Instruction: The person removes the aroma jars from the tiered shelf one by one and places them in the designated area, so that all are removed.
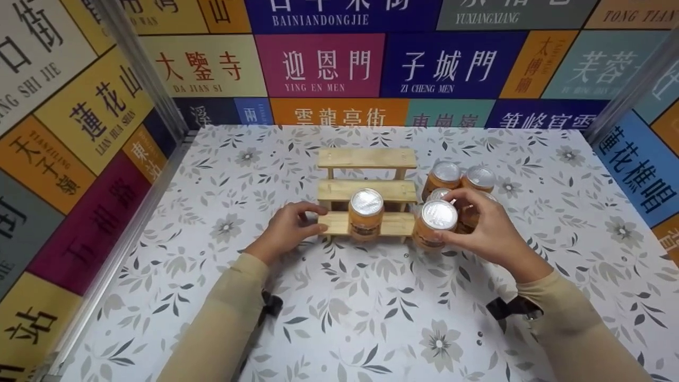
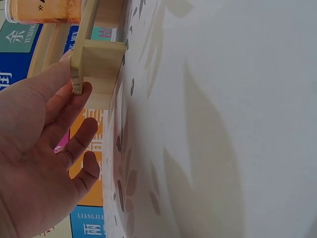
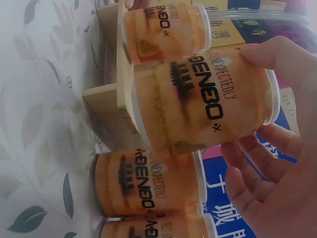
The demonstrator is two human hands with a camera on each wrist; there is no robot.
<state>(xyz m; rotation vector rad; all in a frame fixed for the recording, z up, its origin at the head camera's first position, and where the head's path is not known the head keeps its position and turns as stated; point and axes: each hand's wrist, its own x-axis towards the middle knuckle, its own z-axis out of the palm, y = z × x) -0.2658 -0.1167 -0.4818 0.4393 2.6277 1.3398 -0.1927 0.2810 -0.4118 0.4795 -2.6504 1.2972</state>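
A three-step wooden stand (image 1: 366,191) stands on the table. On its lowest step sits an orange can (image 1: 366,215) with a silver lid, upright. My left hand (image 1: 289,228) pinches the left end of that step between thumb and finger; its other fingers curl loosely in the left wrist view. My right hand (image 1: 485,228) grips a second orange can (image 3: 198,101) near its lid, thumb on one side and fingers on the other. This can is at the right end of the lowest step, above the table in the right wrist view, with its lid up.
Several more orange cans (image 1: 480,178) stand grouped on the table right of the stand, partly hidden by my right hand. A white floral cloth (image 1: 339,318) covers the table. Colourful panels with lettering (image 1: 323,66) wall the back and sides.
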